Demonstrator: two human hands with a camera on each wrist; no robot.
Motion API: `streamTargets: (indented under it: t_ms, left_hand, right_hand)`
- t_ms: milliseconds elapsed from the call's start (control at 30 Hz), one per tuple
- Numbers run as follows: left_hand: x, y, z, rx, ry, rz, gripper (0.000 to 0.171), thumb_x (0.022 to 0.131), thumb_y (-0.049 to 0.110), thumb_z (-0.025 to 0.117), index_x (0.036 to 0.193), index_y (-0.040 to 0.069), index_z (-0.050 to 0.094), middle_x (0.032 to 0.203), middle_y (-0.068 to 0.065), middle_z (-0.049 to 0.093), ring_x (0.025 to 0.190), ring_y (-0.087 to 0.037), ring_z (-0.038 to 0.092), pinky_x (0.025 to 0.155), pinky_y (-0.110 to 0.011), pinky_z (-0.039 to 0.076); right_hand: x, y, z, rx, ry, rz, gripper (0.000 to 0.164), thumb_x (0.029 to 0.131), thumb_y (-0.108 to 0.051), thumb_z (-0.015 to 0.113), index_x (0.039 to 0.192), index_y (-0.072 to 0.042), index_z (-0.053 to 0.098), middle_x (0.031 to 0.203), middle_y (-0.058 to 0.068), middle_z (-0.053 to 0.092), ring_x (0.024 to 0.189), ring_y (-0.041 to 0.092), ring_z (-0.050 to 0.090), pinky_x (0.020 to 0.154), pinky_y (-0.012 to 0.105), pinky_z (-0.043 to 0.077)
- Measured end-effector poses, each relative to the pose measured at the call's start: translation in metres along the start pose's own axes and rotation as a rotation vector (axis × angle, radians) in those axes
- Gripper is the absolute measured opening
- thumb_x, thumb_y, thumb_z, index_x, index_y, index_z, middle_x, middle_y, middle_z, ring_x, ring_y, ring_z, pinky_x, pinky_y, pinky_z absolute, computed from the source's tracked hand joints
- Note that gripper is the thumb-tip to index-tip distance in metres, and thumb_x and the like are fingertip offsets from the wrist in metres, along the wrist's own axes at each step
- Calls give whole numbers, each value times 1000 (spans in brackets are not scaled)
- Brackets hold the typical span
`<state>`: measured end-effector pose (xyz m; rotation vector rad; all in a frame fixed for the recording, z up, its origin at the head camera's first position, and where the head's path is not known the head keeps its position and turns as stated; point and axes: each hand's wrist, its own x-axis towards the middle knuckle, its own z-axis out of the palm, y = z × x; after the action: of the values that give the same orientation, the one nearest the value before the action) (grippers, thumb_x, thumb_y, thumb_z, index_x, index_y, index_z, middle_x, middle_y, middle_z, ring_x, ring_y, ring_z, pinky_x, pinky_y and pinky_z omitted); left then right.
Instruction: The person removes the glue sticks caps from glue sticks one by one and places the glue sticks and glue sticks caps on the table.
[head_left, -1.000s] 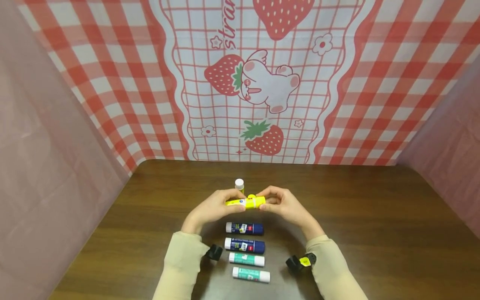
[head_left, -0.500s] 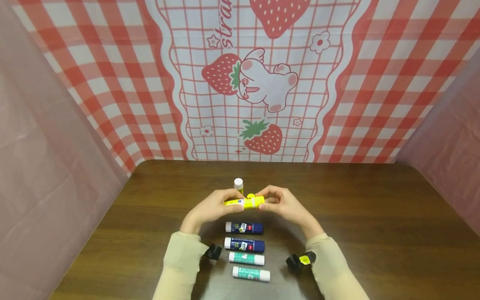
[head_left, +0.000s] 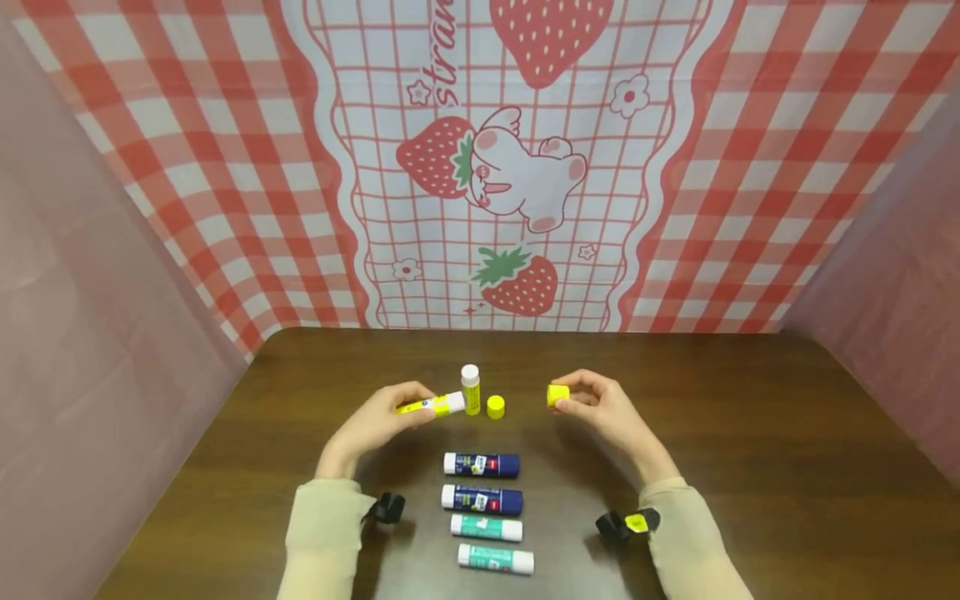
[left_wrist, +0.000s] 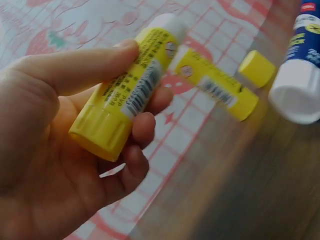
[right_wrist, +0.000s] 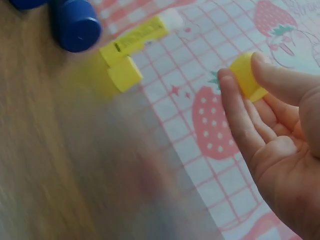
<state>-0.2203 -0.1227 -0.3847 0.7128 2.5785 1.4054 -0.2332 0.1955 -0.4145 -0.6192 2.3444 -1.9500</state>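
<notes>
My left hand [head_left: 378,421] grips an uncapped yellow glue stick [left_wrist: 131,90] by its barrel, its white end pointing right in the head view. Off to the right, my right hand [head_left: 603,408] pinches a yellow cap [head_left: 557,396] between thumb and fingers, above the table. Between the hands a second yellow glue stick [head_left: 472,393] stands upright, white end up. Just right of it, another yellow cap [head_left: 496,407] rests on the table.
Two navy glue sticks [head_left: 481,465] and two teal glue sticks [head_left: 486,527] lie in a column on the brown table [head_left: 750,467], nearer the person. A strawberry-print cloth [head_left: 517,192] hangs behind the table.
The hands have moved apart, left hand leftward with the glue stick, right hand rightward with its cap. The cap has come off the stick. The standing glue stick and loose cap are now uncovered.
</notes>
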Motion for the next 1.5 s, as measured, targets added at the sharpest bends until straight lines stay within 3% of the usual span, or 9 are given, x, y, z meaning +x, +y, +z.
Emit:
streamTargets:
  t_ms: [167,333,500,633,767,1100,1333,1433,1500]
  left_hand:
    - [7,10,7,-37,-38,8,25,87,15,60,109,5,60,102,-9,61,87,-18,51,79,-34,43]
    - [15,-5,14,-94,8,-14,25,84,10,63,109,8,59,103,-8,62,90,-19,53,82,-38,42]
    - [19,-20,17,-127,-4,-15,27,83,15,64,109,10,58,106,-6,62,98,-19,56,82,-36,43]
    - [20,-21,19,-164,-8,-11,28,83,13,63,109,7,54,108,-11,63,98,-21,58,81,-34,45]
    - [21,-21,21,-214,-18,-8,28,85,8,61,109,3,49,109,-17,63,96,-23,60,83,-33,45]
    - [25,-21,26,-157,30,-5,27,80,2,65,105,3,54,101,-15,48,96,-27,49,81,-38,43]
    - [26,-29,29,-135,-14,18,25,83,3,63,105,4,51,95,-11,52,87,-20,51,78,-32,45]
    - [26,-30,31,-104,-21,38,23,83,4,62,104,6,51,97,-9,54,90,-19,52,80,-32,45]
    - [23,-22,29,-94,-19,32,23,83,3,61,103,5,51,98,-11,56,91,-22,53,81,-34,45]
  right_hand:
    - [5,0,7,-40,-62,28,32,82,-9,66,108,6,55,92,16,64,78,13,66,73,26,52]
    - [8,-1,21,-85,-46,51,29,82,-7,65,108,4,57,92,22,63,76,14,64,72,30,52]
    - [8,4,37,-213,-2,75,31,80,-12,68,108,-2,59,87,14,66,73,19,63,67,28,51]
    - [8,5,47,-358,59,72,35,76,-16,73,107,-7,58,87,5,63,71,15,58,62,23,47]
    - [8,6,54,-427,106,72,33,72,-14,75,100,-9,59,82,4,61,68,13,54,60,23,46]
    - [9,8,69,-502,64,29,31,72,-10,74,100,-7,61,85,3,54,68,13,48,60,22,42]
    - [9,9,77,-472,57,107,35,72,-17,76,100,-8,57,80,1,57,65,11,49,57,22,42]
    - [9,13,77,-484,58,103,32,72,-17,76,97,-9,57,77,1,56,64,11,49,57,22,41]
    - [8,16,77,-496,55,82,30,72,-15,76,95,-9,57,79,1,55,65,11,49,58,22,42]
